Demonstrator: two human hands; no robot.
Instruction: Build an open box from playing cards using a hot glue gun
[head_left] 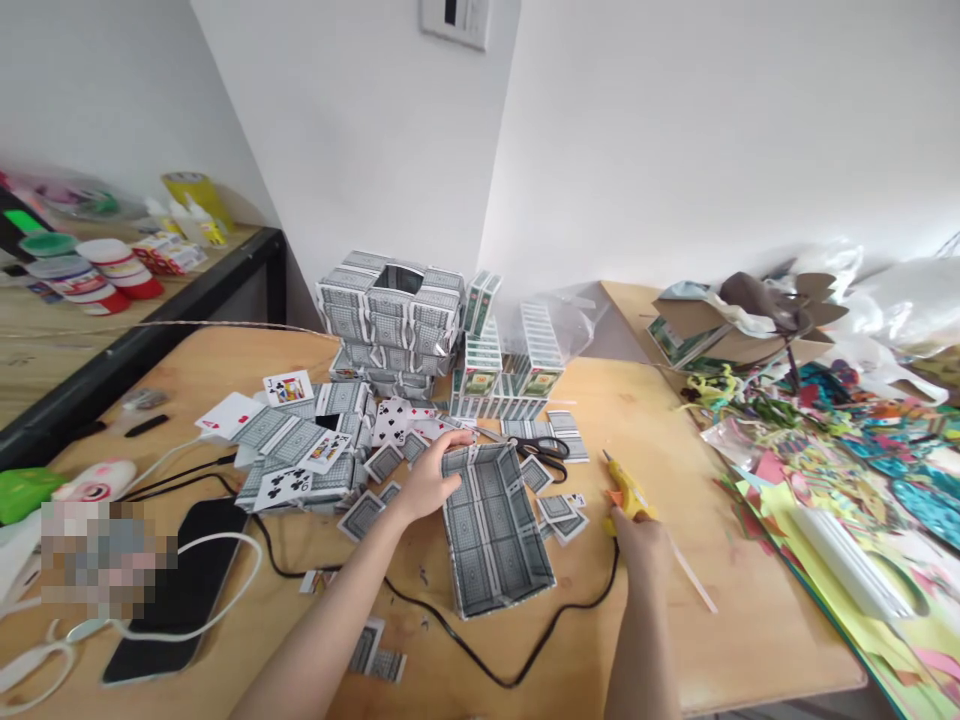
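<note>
My left hand point(429, 484) grips the upper left corner of an open box point(493, 535) made of grey-backed playing cards, its thumb lying toward the inner side. The box rests on the table with its hollow side facing me. To its right, my right hand point(641, 540) is wrapped round a yellow hot glue gun point(628, 487), whose nozzle points away from me. A black cord point(514, 683) curves along the table below the box to the gun. Black-handled scissors point(544, 447) lie just beyond the box, and loose cards point(559, 508) lie between box and gun.
Stacked card-built boxes point(394, 320) and green-and-white card packs point(517, 370) stand by the wall. Scattered playing cards point(285, 487), a black phone point(180, 590) and white cables are at left. Colourful paper scraps point(810, 480) and a cardboard carton point(697, 330) fill the right. A glue stick point(694, 577) lies near my right hand.
</note>
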